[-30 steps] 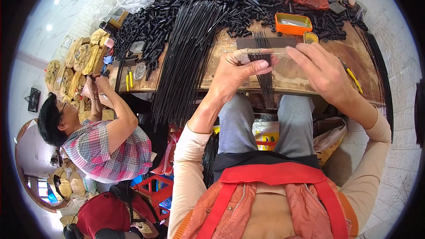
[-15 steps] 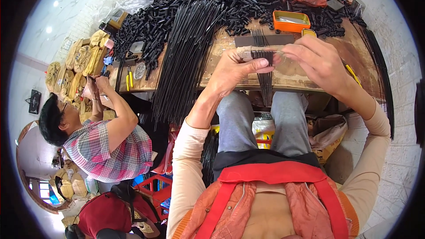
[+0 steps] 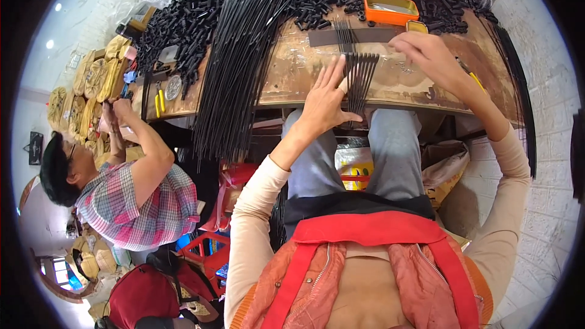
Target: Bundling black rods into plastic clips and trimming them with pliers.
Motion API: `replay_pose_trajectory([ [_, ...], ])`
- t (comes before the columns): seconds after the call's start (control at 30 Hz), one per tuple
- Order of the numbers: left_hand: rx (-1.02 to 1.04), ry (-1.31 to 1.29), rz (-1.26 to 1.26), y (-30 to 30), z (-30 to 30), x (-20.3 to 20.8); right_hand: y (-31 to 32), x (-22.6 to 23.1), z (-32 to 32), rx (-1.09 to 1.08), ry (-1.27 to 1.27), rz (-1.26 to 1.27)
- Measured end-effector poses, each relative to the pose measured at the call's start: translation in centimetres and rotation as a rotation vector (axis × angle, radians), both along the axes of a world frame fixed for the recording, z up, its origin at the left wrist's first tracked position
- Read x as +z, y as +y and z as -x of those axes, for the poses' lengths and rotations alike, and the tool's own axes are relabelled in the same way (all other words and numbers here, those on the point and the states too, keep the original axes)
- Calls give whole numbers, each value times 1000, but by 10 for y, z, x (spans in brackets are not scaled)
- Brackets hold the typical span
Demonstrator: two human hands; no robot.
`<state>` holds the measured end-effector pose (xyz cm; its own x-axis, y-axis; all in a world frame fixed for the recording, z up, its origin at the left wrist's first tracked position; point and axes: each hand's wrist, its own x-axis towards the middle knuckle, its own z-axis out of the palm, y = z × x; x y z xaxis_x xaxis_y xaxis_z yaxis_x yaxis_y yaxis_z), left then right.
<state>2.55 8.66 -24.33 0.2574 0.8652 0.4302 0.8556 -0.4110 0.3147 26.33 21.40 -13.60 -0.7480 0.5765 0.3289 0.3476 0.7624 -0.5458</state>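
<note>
My left hand point(image 3: 324, 99) lies with its fingers stretched out along the left side of a small fan of thin black metal rods point(image 3: 364, 73), thumb spread toward the rods' near ends. These rods overhang the table's front edge above my knees. More thin rods point(image 3: 345, 33) reach past my fingertips over a flat dark bar point(image 3: 323, 38). My right hand point(image 3: 426, 55) is raised to the right of the fan, apart from it, fingers curled together. Whatever it may pinch is too small to make out.
A large sheaf of black rods point(image 3: 237, 73) overhangs the edge at left. Black parts point(image 3: 189, 30) are heaped behind. An orange tin point(image 3: 390, 11) stands near a small yellow-rimmed box point(image 3: 417, 27). Yellow-handled pliers point(image 3: 159, 102) lie at left. A co-worker point(image 3: 131, 201) sits there.
My left hand has gone from pinching the rods to lying flat beside them. My right hand has drawn away from the rods. The rods have fanned out, and the view has shifted slightly.
</note>
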Motion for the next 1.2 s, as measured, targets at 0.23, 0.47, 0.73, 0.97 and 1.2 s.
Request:
replay_pose_trajectory([
  [0.23, -54, 18, -5, 11, 1, -8, 82, -38, 12, -79, -113, -323],
  [0.47, -77, 78, 166, 18, -5, 15, 189, -62, 43, -217, -301, -268],
  [0.73, -50, 295, 110, 25, -2, 13, 205, -50, 32, -286, -341, -193],
  [0.97, -83, 225, 172, 28, 1, 18, 120, -63, 62, -59, -21, -451],
  [1.2, -81, 238, 116, 29, 1, 12, 111, -77, 69, -4, -186, -345],
])
